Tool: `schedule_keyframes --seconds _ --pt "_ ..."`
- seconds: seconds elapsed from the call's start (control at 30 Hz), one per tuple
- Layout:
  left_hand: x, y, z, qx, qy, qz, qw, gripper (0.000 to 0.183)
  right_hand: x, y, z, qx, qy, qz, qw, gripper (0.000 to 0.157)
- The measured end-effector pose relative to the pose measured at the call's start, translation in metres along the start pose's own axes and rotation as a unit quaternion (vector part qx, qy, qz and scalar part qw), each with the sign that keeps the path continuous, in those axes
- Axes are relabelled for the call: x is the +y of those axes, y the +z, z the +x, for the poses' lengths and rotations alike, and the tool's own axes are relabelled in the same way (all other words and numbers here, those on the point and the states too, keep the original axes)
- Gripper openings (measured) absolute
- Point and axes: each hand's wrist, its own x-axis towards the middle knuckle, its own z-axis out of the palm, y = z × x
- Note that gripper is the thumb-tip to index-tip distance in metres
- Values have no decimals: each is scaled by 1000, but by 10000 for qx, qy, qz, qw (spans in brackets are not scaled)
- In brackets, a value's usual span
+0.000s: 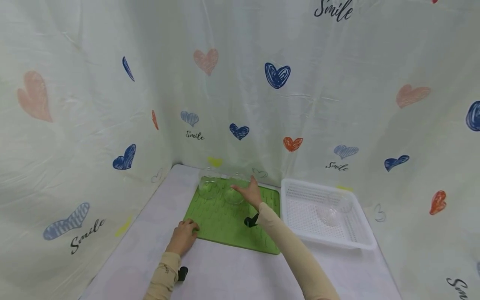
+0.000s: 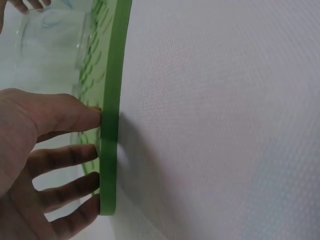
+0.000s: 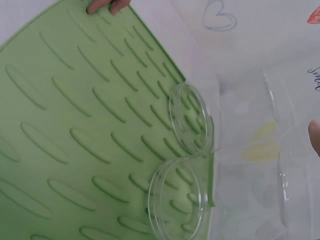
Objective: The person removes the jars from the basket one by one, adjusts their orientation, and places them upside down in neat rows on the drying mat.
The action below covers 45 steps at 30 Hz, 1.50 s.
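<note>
My left hand is at the near left corner of a green drying mat. In the left wrist view, its thumb and fingertips touch the mat's edge. Two clear cups stand side by side on the far part of the mat: a left one and a right one. My right hand is spread at the right cup, thumb apart from the fingers. Only one fingertip of it shows in the right wrist view, apart from the nearer cup.
A white perforated plastic basket stands right of the mat, with clear cups inside at its right side. A pale cloth covers the table. Behind hangs a white curtain printed with hearts, close to the mat's far edge.
</note>
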Motion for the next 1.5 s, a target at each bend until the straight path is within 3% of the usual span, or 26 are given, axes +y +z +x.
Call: schedule_keyframes --seconds 0.4,0.67,0.87,1.13,1.3,1.5 --pt "-2 0 10 -31 11 370 9993 13 -5 -12 -33 150 -368 673 9969 103" --pt "-7 -4 12 -27 89 522 9986 12 2 -36 -64 91 -495 350 9981 81" --pt "-14 -8 15 -22 152 665 9977 11 9 -49 -85 247 -547 427 9973 64" --pt "-24 -11 18 -85 160 670 9976 11 26 -67 -106 595 -614 539 9949 61" --pt "-29 -14 17 -193 175 680 9973 11 40 -82 -117 972 -514 624 9920 53" --pt "-32 -21 13 -334 187 625 9973 9 63 -112 -126 1468 14 540 9877 53"
